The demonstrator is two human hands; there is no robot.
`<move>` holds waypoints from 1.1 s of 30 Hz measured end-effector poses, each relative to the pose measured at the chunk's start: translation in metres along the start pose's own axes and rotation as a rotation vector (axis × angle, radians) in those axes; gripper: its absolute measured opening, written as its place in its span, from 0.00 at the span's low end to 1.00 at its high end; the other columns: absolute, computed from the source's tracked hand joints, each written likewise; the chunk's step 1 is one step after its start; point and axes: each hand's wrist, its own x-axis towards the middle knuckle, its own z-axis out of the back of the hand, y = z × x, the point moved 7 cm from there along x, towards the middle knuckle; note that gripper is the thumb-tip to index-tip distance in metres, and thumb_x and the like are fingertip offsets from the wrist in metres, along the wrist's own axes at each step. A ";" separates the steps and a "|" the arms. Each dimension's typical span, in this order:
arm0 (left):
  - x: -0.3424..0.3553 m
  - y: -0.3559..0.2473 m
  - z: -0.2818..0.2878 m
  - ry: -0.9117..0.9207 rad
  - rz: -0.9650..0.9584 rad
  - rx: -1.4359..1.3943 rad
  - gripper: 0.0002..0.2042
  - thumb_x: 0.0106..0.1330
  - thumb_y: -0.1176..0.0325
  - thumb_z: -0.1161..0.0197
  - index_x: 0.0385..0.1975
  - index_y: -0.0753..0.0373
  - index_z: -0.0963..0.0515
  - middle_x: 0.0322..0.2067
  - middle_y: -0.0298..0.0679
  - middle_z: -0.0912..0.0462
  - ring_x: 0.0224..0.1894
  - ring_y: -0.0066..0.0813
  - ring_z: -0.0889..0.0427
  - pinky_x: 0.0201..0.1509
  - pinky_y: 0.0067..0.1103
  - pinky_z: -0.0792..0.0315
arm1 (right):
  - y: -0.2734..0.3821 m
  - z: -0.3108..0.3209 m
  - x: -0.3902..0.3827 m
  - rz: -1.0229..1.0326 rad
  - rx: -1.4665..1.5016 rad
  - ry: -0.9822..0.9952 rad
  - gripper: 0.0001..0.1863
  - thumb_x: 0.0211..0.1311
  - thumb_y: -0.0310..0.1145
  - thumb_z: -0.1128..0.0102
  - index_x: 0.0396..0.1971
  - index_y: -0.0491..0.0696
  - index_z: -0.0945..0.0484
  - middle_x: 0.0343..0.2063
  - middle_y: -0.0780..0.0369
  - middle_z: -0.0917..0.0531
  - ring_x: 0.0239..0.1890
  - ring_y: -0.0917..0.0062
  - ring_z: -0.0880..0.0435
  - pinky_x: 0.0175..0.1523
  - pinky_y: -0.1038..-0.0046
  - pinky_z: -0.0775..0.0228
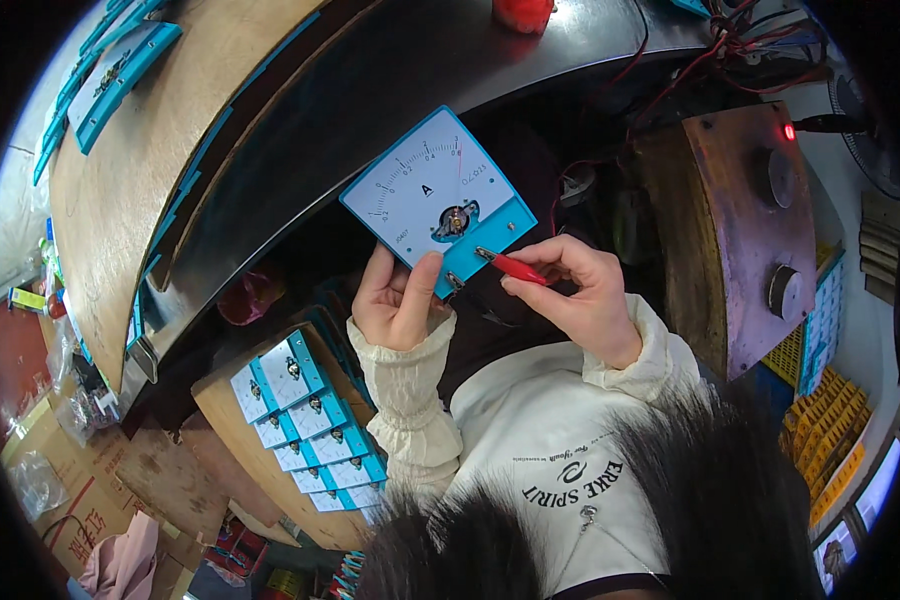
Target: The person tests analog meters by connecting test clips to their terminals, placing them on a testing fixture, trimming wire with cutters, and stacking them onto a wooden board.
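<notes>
A blue-edged ammeter panel (400, 188) with a white dial tilts in front of me, its bare movement (457, 221) showing near the lower edge. My left hand (395, 305) grips its lower left corner, thumb on the blue strip. Between the thumb and fingers of my right hand (582, 295) is a red crocodile clip (518, 268). The clip's metal jaws touch a terminal on the blue strip. A second metal terminal (454, 281) sits beside my left thumb. The dial's thin needle stands toward the right end of the scale.
Several similar meter panels (315, 415) lie overlapped on a board at my left. More panels (120, 80) rest on the curved wooden bench (210, 60). To the right stands a box with two black knobs (790, 292) and a lit red lamp; red wires (690, 65) tangle above it.
</notes>
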 end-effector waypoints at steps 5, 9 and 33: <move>-0.001 -0.007 -0.011 0.005 0.024 -0.022 0.22 0.66 0.74 0.39 0.59 0.73 0.32 0.44 0.41 0.18 0.41 0.20 0.19 0.43 0.14 0.28 | 0.009 0.002 -0.002 0.072 -0.125 0.027 0.11 0.53 0.22 0.31 0.37 0.40 0.20 0.33 0.59 0.14 0.33 0.81 0.15 0.40 0.81 0.22; 0.000 -0.008 -0.016 0.036 0.005 -0.055 0.21 0.67 0.73 0.39 0.58 0.73 0.31 0.45 0.41 0.18 0.44 0.21 0.20 0.48 0.16 0.29 | 0.010 0.005 -0.003 0.112 -0.149 0.020 0.11 0.53 0.21 0.31 0.37 0.40 0.20 0.33 0.58 0.14 0.33 0.80 0.14 0.39 0.80 0.22; -0.007 0.044 -0.151 0.759 -0.004 0.471 0.28 0.69 0.75 0.47 0.69 0.71 0.47 0.52 0.53 0.24 0.45 0.25 0.23 0.52 0.19 0.30 | -0.016 0.243 -0.109 -0.075 -0.777 -1.126 0.54 0.31 0.48 0.20 0.60 0.41 0.38 0.56 0.48 0.29 0.58 0.54 0.28 0.61 0.60 0.37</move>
